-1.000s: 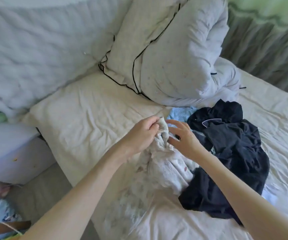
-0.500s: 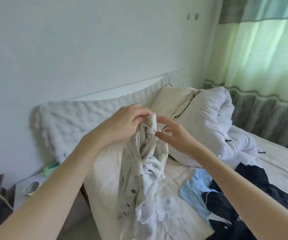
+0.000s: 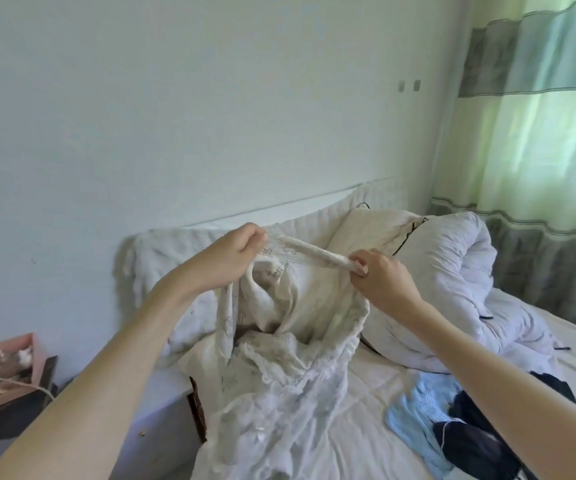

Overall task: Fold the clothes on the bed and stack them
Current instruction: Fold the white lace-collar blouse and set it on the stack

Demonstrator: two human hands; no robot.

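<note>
A cream patterned garment with lace trim (image 3: pixel 290 358) hangs in the air above the bed (image 3: pixel 366 445). My left hand (image 3: pixel 231 258) grips one end of its top edge. My right hand (image 3: pixel 380 275) pinches the other end, so the edge is stretched into a band between them. The rest of the garment drapes down to the sheet. A light blue knit piece (image 3: pixel 418 414) and a dark navy garment (image 3: pixel 476 441) lie crumpled on the bed at the lower right.
A rolled white duvet (image 3: pixel 452 289) and a pillow with black piping (image 3: pixel 366 230) sit at the head of the bed. A padded headboard (image 3: pixel 162 258) lines the wall. A white nightstand (image 3: pixel 165 410) and a pink box (image 3: pixel 2 365) stand at left. Curtains (image 3: pixel 539 133) hang at right.
Both hands have lifted the cream garment from the pile and drawn apart, stretching its top edge. My view has tilted up toward the wall.
</note>
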